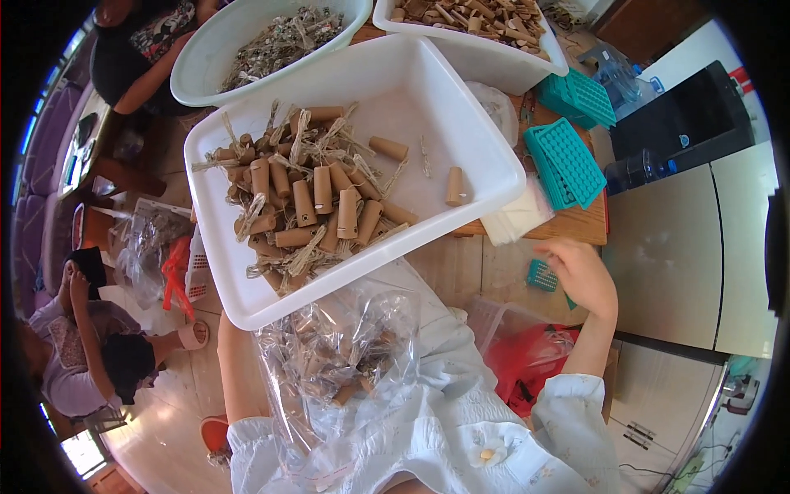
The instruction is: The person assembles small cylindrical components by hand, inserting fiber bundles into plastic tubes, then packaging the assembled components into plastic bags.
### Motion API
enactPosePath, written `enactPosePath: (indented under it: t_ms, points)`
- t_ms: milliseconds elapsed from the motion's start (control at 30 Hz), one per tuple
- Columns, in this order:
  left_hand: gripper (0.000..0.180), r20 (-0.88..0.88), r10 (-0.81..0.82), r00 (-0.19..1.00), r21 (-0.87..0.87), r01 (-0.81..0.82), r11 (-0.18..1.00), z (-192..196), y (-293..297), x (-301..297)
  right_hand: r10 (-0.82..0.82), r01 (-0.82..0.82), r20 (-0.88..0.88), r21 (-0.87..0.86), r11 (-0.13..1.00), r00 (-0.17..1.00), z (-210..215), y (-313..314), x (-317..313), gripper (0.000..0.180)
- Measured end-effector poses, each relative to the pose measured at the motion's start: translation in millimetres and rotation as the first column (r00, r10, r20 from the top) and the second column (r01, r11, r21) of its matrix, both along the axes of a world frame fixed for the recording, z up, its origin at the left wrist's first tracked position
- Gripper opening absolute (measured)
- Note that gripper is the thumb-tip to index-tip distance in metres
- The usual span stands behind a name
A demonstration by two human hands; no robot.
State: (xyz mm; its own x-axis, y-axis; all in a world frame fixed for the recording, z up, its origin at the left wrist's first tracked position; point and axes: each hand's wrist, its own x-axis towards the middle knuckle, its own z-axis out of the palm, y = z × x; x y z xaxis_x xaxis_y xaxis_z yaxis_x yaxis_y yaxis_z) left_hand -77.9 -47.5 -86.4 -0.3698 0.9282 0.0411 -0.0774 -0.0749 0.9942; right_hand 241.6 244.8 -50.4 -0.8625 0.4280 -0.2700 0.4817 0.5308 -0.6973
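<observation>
We had our right hand (pixel 583 273) out near the edge of the brown wooden table (pixel 590 229), fingers loosely bent; we couldn't tell whether the fingertips pinched anything; our left hand was out of sight behind the near left corner of the big white rectangular plastic tray (pixel 440 95), with only the bare left forearm (pixel 236 375) showing, so no telling if it gripped or just rested.

The brown cylindrical tubes with pale straw-like tassels (pixel 322 191) sat in that tray, heaped ahead of the left forearm; a lone brown tube (pixel 454 187) lay apart, up and left of the right hand; a stack of pale translucent plastic sheets or bags (pixel 517 216) was just beyond the right fingertips, and a small teal perforated block (pixel 541 276) showed right beside them, depth hard to judge; a clear crinkly plastic bag with more brown pieces inside (pixel 284 362) lay on our lap between the forearms.

Our take on doing this bit well: the tray overhung the table towards us, so a steady left palm under that corner seemed wise; for the right hand, a light fingertip pinch made sense, since thin plastic probably clings; with tubes, we'd have gripped the body rather than the tassel, as the straw looked easy to snag.
</observation>
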Motion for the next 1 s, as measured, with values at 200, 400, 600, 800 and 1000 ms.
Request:
enactPosePath:
  t_ms: [200,400,600,800,1000]
  points:
    - [0.029,-0.122,0.050,0.991,-0.166,-0.070,0.984,10,1,3,0.099,-0.225,-0.469,-0.221,0.949,0.878,-4,20,22,0.024]
    - [0.029,-0.228,0.067,0.971,-0.297,-0.135,0.945,-2,-58,14,0.252,-0.244,0.154,-0.073,0.967,0.955,64,10,66,0.039]
    - [0.029,-0.373,0.107,0.922,-0.420,-0.270,0.867,10,-43,11,-0.557,0.504,-0.294,-0.242,0.830,0.777,35,5,78,0.028]
    - [0.029,-0.495,0.100,0.863,-0.503,-0.379,0.776,16,-4,5,-0.113,0.368,-0.479,0.480,0.797,0.870,18,-35,-10,0.031]
    - [0.029,-0.606,0.082,0.791,-0.565,-0.501,0.656,17,17,9,-0.195,0.121,-0.006,0.802,0.585,0.981,-36,-35,-49,0.045]
